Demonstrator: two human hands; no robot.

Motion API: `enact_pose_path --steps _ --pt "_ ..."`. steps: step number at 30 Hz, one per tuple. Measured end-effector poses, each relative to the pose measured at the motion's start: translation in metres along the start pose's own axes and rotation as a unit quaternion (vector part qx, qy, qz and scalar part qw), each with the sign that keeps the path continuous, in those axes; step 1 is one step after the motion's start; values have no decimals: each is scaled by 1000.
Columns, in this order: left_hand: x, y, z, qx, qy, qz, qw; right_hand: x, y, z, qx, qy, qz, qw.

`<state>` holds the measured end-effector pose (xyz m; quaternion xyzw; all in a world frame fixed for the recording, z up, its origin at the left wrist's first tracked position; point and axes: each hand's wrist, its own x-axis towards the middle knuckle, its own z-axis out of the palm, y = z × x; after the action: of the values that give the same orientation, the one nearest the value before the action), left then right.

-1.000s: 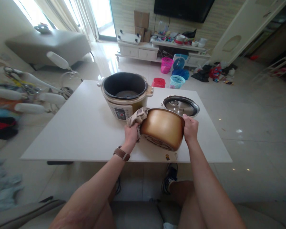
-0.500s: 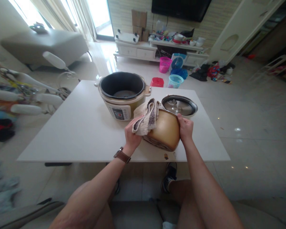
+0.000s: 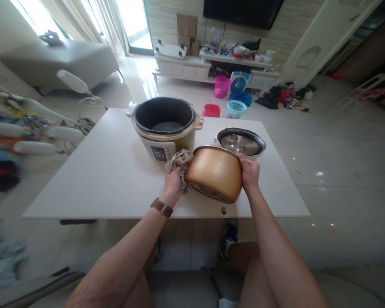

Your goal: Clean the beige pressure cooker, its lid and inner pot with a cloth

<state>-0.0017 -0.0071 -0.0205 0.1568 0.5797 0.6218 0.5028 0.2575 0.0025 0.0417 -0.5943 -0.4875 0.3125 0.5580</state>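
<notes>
A gold-coloured inner pot [image 3: 213, 173] is tipped on its side near the front edge of the white table [image 3: 112, 171], its bottom turned toward me. My right hand [image 3: 250, 172] grips the pot's rim on the right. My left hand [image 3: 174, 184] is closed on a crumpled cloth [image 3: 179, 159] and presses it against the pot's left side. Just behind stands the open electric cooker body [image 3: 165, 126], with its metal lid [image 3: 241, 141] lying flat to the right.
A drying rack with clothes [image 3: 35, 128] stands left of the table. On the floor beyond the table are a red box [image 3: 211, 110] and plastic baskets [image 3: 235, 109]. A low TV cabinet [image 3: 211, 68] lines the far wall. My knees are under the table's front edge.
Half a second ago the cloth lay over the top of the pot's side; my left hand has drawn it down to the pot's left side. The right hand keeps its hold.
</notes>
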Motion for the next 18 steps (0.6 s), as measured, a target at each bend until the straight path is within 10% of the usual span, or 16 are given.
enact_pose_path --steps 5,12,18 --pt "-15 14 2 59 -9 183 981 -1 2 3 7 -1 5 1000" --pt "-46 34 -5 175 -163 464 853 -1 8 7 7 6 0 1000" --pt "-35 30 -4 143 -112 413 892 1 9 8 7 6 4 1000"
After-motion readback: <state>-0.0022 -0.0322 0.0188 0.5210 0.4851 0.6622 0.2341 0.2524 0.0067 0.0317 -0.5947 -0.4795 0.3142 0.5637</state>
